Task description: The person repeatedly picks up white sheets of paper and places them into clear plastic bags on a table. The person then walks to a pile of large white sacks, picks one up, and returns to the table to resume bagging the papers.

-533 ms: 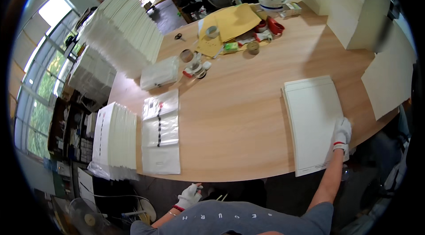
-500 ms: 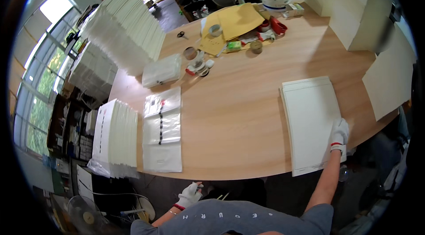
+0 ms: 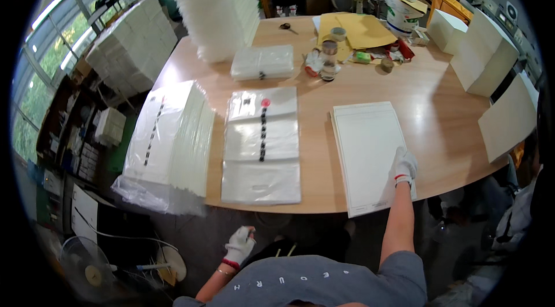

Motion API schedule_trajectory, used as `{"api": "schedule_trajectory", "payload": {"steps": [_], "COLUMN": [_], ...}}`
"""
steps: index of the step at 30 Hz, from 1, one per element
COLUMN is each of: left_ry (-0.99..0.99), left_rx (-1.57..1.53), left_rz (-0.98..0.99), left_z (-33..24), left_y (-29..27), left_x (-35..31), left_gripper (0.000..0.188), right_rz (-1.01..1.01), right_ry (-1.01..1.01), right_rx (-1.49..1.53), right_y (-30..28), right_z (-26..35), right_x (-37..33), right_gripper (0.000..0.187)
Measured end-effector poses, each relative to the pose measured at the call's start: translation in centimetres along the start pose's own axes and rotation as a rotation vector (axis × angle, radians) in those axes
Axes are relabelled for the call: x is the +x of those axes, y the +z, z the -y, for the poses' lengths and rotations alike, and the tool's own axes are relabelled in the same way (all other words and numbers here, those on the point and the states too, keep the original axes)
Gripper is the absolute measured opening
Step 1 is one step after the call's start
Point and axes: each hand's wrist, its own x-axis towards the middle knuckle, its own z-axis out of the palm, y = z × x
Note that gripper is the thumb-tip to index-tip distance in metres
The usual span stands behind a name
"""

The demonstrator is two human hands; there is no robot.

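Observation:
A stack of white paper sheets [image 3: 370,151] lies on the table to the right of centre, its near end over the front edge. My right hand [image 3: 406,163], in a white glove with a red cuff, is at the stack's right edge, fingers bent and closed on it; their tips are hidden. My left hand [image 3: 240,243], gloved alike, hangs below the front edge of the table with curled fingers. Something small and dark shows at its fingertips, too small to name. Nearest to it on the table is a flat pile of printed white plastic bags [image 3: 261,177].
A thick stack of plastic-wrapped sheets [image 3: 165,133] leans at the left edge. Behind are a tall white stack [image 3: 217,12], folded clear bags [image 3: 263,62], tape rolls [image 3: 329,48], scissors [image 3: 285,26] and yellow envelopes [image 3: 364,30]. White boxes [image 3: 483,55] stand at the right.
The view has shifted, so the bags sit further right and the paper stack further left in the picture. My right hand stays at the stack's right edge; my left stays below the table edge.

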Motion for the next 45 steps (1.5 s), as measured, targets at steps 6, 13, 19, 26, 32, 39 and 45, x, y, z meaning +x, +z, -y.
{"api": "schedule_trajectory", "payload": {"steps": [6,13,19,26,32,39,45], "left_ry": [0.269,0.296,0.289,0.193,0.508,0.011,0.289], "left_rx": [-0.117,0.138,0.3,-0.23,-0.1,-0.805,-0.675], "left_rz": [-0.171,-0.181,0.109,0.231,0.004,0.375,0.334], "left_z": [0.8,-1.6,1.4,0.4,7.2,-4.4,-8.2], "left_y": [-4.2,-1.3,-0.6,-3.2,-1.2,-8.1,-12.2], "left_x": [5.3,14.6,19.6,21.3,25.7,25.7,26.5], "left_gripper": [0.017,0.013,0.013,0.015,0.015,0.017,0.024], "right_rz": [-0.075,-0.476,0.78,1.227,0.471,-0.168,0.213], "right_ry": [-0.001,-0.778,-0.662,-0.072,-0.83,-1.018,-0.828], "right_rx": [0.074,0.231,1.07,1.512,0.33,0.976,0.61], "right_y": [1.1,-3.8,-4.5,-1.8,1.9,-4.6,-2.2], "right_z": [0.6,7.1,11.5,22.2,27.1,29.6,27.9], "right_x": [-0.4,-17.5,-32.7,-36.1,-31.2,-33.3,-33.1], "right_gripper": [0.053,0.041,0.025,0.029,0.041,0.02,0.021]}}
